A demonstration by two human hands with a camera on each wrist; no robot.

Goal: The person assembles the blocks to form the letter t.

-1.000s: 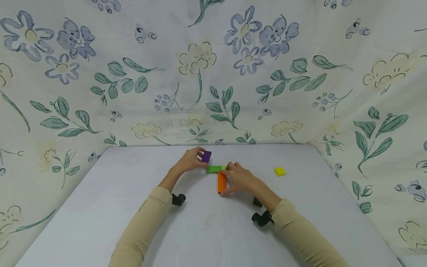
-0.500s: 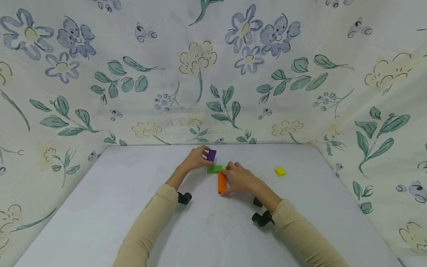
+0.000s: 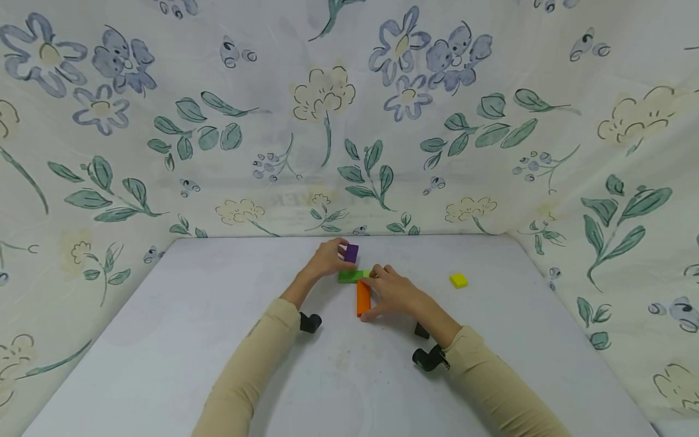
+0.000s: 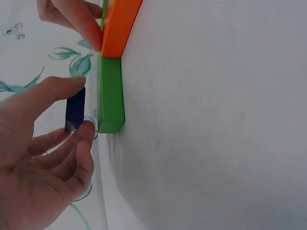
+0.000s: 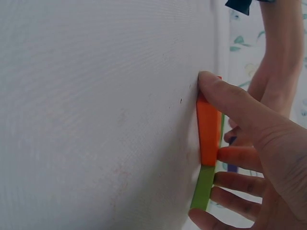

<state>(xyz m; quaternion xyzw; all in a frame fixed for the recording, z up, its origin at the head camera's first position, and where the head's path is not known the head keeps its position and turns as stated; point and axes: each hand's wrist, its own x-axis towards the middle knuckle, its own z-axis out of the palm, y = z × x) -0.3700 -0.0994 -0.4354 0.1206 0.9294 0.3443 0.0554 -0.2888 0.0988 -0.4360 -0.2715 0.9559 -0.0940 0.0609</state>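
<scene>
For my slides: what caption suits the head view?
Left hand holds a purple block, right hand an orange block; a yellow block lies apart.

The left-wrist frame's top edge crops an orange rectangular block (image 4: 121, 28); in the right-wrist frame's lower right, the right hand (image 5: 271, 160) mostly hides a seemingly purple block (image 5: 232, 168).

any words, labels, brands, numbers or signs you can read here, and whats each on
No text reads clearly.
Backdrop: faint lettering low down, too blurred to read.
Left sleeve: dark mark, too small to tell if text.
Purple block, orange block, green block, yellow block: none seen.
</scene>
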